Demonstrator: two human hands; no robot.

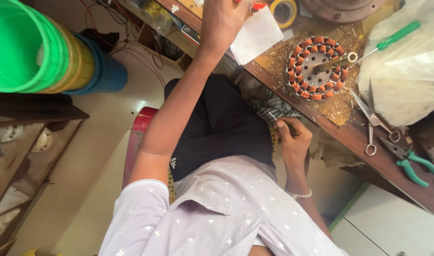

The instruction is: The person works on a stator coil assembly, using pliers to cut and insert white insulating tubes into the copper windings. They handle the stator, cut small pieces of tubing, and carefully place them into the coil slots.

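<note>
- Nearest my lens, at the bottom centre of the frame, is the person's pale lilac shirt (212, 223) with small white stars, above dark trousers (221, 125).
- At the upper left I see nested plastic buckets (46, 47), green innermost, then yellow, then blue.
- Below them, at the left edge, a dark wooden shelf (32, 142) holds round metal parts.
- Left of centre, a red stool edge (138, 130) shows beside the trousers.
- At the top centre, the left hand (224, 21) is raised to the workbench (364, 142); it touches a white sheet (256, 34), but I cannot tell whether its fingers are closed on it.
- Right of centre, the right hand (293, 140) sits low by the bench edge, fingers pinched on a thin strip (273, 116); a metal bracelet (300, 194) circles that wrist.
- On the bench at the upper right stands a motor stator (316, 68) with copper-orange windings, on a mat littered with trimmings.
- Further right lie a green-handled screwdriver (392, 38) on a clear plastic bag (406, 80), steel scissors (373, 118), and green-handled pliers (411, 163).
- Yellow tape (284, 12) lies at the top edge.
</note>
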